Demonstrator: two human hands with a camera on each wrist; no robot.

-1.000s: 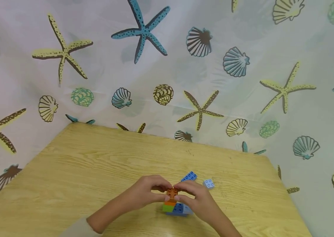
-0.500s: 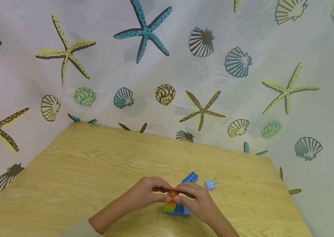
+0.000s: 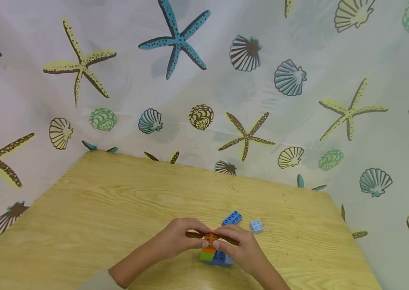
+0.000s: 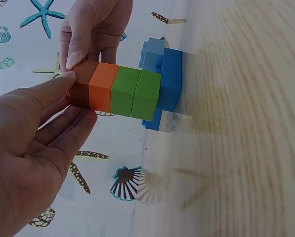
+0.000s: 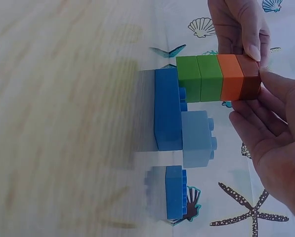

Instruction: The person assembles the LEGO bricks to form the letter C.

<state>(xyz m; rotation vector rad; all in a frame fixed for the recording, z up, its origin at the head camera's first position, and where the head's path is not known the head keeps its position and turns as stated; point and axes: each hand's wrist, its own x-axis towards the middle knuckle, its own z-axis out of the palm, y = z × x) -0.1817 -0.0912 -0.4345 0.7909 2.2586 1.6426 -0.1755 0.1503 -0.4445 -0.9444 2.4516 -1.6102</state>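
A small tower of toy building blocks stands on the table. Its blue base block carries two green blocks, then an orange block and a brown block on top. Beside the green blocks, a light blue block sits on the same base. My left hand pinches the brown block from the left, thumb on the near side and fingers at the far side. From the right, my right hand pinches that same block. In both wrist views the brown and orange blocks lie flush together.
Behind the tower, a loose blue block lies on the wooden table. To its right is a loose light blue block. A white curtain printed with starfish and shells surrounds the table's far and side edges.
Both hands stay on the brown block, with the right thumb moved very slightly. The head view shifts a little; the tower and loose blocks stay in place.
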